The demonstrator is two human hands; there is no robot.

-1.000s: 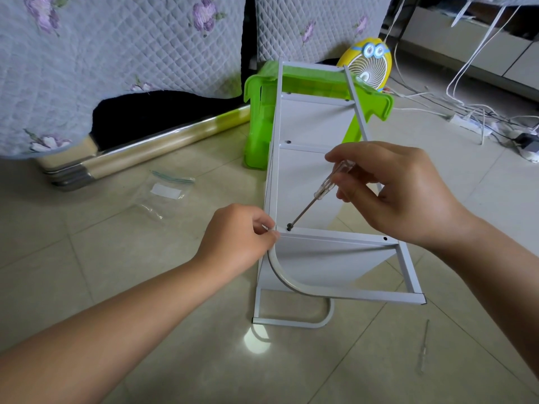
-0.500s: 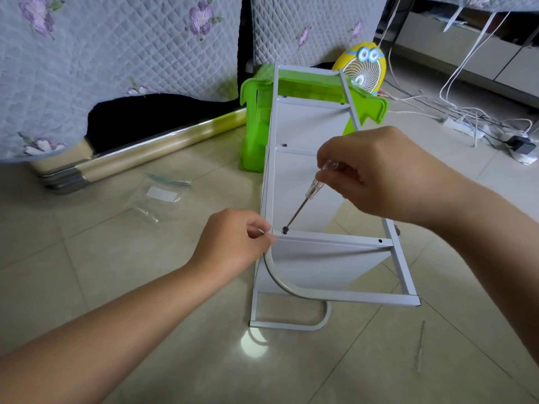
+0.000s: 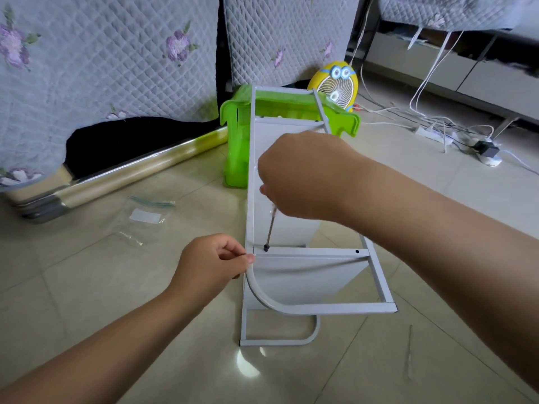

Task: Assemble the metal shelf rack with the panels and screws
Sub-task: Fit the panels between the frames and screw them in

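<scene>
Green stool [image 3: 236, 158] behind rack [image 3: 318, 307]; right hand [image 3: 306, 176] hides most of screwdriver [image 3: 270, 228].

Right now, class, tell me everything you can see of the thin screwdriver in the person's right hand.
The thin screwdriver has a slim grey metal shaft and a clear handle, mostly hidden inside the right hand, whose fingers curl round it. It stands nearly upright, leaning slightly, tip down on a dark screw at the left end of a crossbar of the pale grey metal rack.
</scene>
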